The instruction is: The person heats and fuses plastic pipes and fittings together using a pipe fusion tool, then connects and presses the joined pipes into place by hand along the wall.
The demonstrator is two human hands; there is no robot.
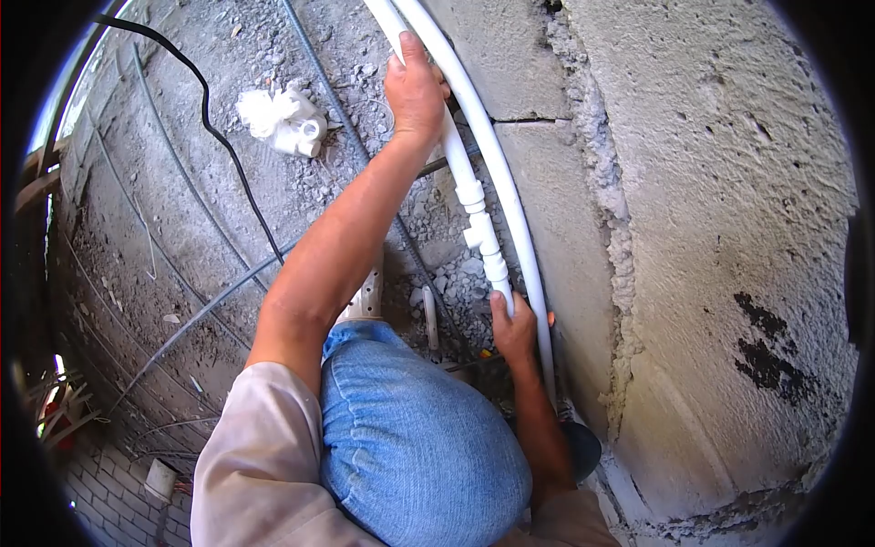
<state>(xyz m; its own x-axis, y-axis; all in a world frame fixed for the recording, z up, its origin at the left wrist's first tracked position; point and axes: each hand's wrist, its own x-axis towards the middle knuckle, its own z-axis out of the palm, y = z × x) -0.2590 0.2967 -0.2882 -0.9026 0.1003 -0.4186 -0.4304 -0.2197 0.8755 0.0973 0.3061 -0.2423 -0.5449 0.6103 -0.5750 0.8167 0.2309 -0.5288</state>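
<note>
A white plastic pipe (455,153) runs down from the top of the head view to a white tee fitting (481,234), with a coupling (469,193) just above it. My left hand (419,96) is closed around this pipe well above the fittings. Below the tee, my right hand (516,330) grips the lower pipe section, thumb along it; some of its fingers are hidden behind. A second, longer white pipe (499,169) curves close by on the right, between the fittings and the wall. The tee's side outlet points left.
A rough concrete wall (720,201) rises on the right. On the gritty ground lie a plastic bag of white fittings (284,120), several steel rods (182,182) and a black cable (208,114). My bent knee in jeans (419,438) fills the lower middle.
</note>
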